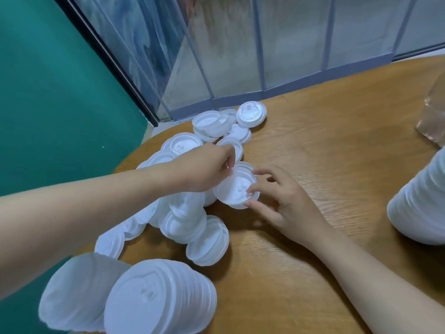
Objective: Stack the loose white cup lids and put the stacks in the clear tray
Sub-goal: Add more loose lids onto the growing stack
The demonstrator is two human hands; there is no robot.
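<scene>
- Both hands meet over a small stack of white lids [237, 189] lying on the round wooden table [313, 150], a little left of its middle.
- The left hand [204, 169] comes in from the left with fingers curled, pinching the stack's far-left rim; the right hand [281, 201] cups the near-right side, fingertips spread on the top lid and thumb at the near rim.
- The step in hand appears to be seating a lid onto this stack. It should go best if the right hand steadies the stack while the left presses the rim down evenly, rims lined up so the lid nests rather than tilts.
- Loose lids [192, 220] crowd the table's left side, from the far edge by the window frame [240, 95] down to the near-left edge, where a long finished stack [149, 295] lies on its side.
- Another tall stack [419, 201] stands at the right edge.
- A clear item [433, 116] at the far-right edge may be the tray; too little of it shows to be sure.
- Bare wood between the hands and the right edge leaves open room to carry a stack across; the left forearm hangs just above the pile and could scatter it.
</scene>
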